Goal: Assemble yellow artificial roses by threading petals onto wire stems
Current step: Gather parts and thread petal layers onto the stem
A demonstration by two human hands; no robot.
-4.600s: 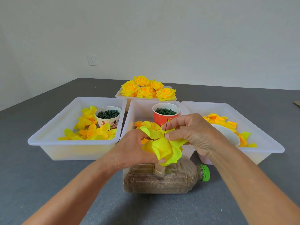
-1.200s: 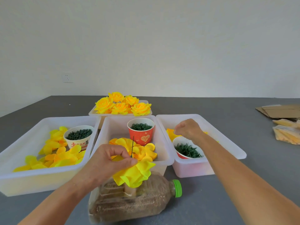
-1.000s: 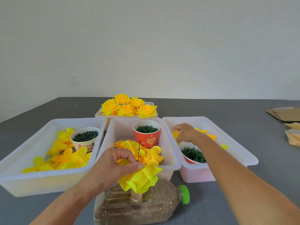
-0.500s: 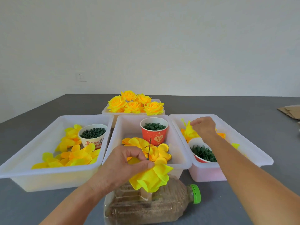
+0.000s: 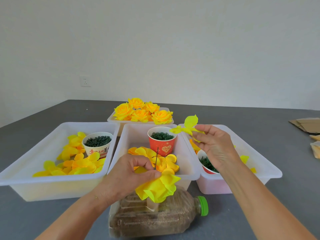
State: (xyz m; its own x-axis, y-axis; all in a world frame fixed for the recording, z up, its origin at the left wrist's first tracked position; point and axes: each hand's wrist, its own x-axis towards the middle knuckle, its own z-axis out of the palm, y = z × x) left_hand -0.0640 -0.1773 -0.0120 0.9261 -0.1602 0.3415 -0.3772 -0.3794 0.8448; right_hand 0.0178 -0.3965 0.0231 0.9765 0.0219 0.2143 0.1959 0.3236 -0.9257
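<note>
My left hand (image 5: 128, 175) pinches a bunch of yellow petals (image 5: 158, 187) threaded on a thin dark wire stem (image 5: 156, 158), which stands up above a sand-filled plastic bottle (image 5: 155, 217) lying on its side. My right hand (image 5: 214, 144) holds a loose yellow petal piece (image 5: 187, 126) in its fingertips, lifted above the right bin (image 5: 256, 161) and to the right of the wire. Finished yellow roses (image 5: 143, 111) fill a tray at the back.
Three white bins stand side by side: the left bin (image 5: 26, 170) with petals and a white cup (image 5: 97, 144) of green parts, the middle bin (image 5: 188, 163) with petals and a red cup (image 5: 162, 142), the right with another cup. Cardboard (image 5: 306, 124) lies far right.
My right hand came up out of the right bin with a petal piece and moved toward the wire. My left hand has kept its pinch on the threaded petals.
</note>
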